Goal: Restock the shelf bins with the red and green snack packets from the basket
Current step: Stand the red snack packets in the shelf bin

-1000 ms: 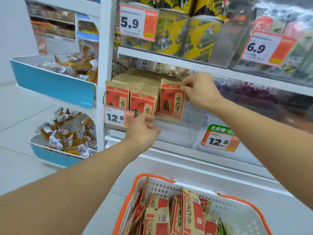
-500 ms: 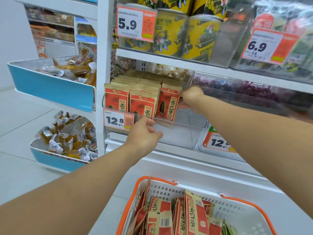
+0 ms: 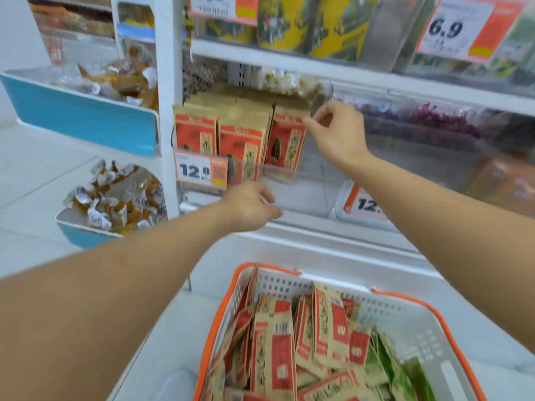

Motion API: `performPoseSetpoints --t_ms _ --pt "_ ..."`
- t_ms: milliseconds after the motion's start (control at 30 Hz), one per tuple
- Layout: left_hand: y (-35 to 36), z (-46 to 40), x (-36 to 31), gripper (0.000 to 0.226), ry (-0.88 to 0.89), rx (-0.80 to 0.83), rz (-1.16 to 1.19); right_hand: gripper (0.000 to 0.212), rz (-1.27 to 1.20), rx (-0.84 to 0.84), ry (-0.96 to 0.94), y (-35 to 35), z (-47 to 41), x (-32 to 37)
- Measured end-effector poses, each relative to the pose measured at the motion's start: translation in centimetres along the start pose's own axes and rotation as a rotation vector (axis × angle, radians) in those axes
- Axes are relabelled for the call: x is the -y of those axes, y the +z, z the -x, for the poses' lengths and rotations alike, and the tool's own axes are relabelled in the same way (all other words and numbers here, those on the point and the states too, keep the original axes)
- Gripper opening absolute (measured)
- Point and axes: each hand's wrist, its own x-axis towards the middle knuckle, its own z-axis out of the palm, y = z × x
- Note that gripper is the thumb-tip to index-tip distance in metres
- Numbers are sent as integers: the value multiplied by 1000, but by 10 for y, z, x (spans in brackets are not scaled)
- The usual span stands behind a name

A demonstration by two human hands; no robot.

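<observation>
At the far left of the frame, two blue bins (image 3: 86,123) hold loosely piled wrapped snacks, one above the other. Just right of them stands a white shelf upright (image 3: 169,82).

Right of the upright, at centre frame, a clear shelf bin (image 3: 304,195) holds three rows of red snack packets (image 3: 237,140) standing upright, with an orange price tag (image 3: 201,172) clipped to its front left. The right part of this bin looks unfilled.

The left hand (image 3: 249,205) reaches in from the lower left and sits at the bin's clear front lip, fingers curled towards it; whether it actually grips the lip is hard to tell through the blur. The right hand (image 3: 337,131) comes in from the right, and its fingertips pinch or touch the top right corner of the rightmost packet (image 3: 285,143), the other fingers loosely spread.

At bottom centre, an orange-rimmed white basket (image 3: 405,311) holds many more red packets, with green packets (image 3: 385,366) at its right side.

Likely risks: the rightmost packet has open space beside it, so it may tip sideways once released. The clear bin could slide or tilt if the left hand lets go too soon. Green packets could get mixed into the red rows.
</observation>
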Motion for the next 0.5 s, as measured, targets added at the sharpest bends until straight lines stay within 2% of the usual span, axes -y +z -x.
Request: performPoseSetpoints --t_ms 67,100,167,233,300,367,433,500 --pt "1 7 6 36 19 256 -339 25 -45 34 -209 -7 47 10" --pt "3 10 10 39 19 366 -508 26 -62 159 -270 -7 71 12" --pt "5 19 15 43 -44 551 -758 23 -9 569 -285 1 114 6" --pt "6 27 21 43 -164 691 -822 28 133 902 -258 18 151 -8" --pt "4 32 25 42 -237 747 -795 49 229 1075 -203 35 181 -24" --pt "1 33 28 41 -237 732 -767 66 332 1224 -94 52 205 -38" --pt "-1 33 29 42 -215 696 -732 68 420 1307 10 66 222 -52" --pt "-1 31 28 41 -198 677 -715 60 427 1299 93 74 230 -65"
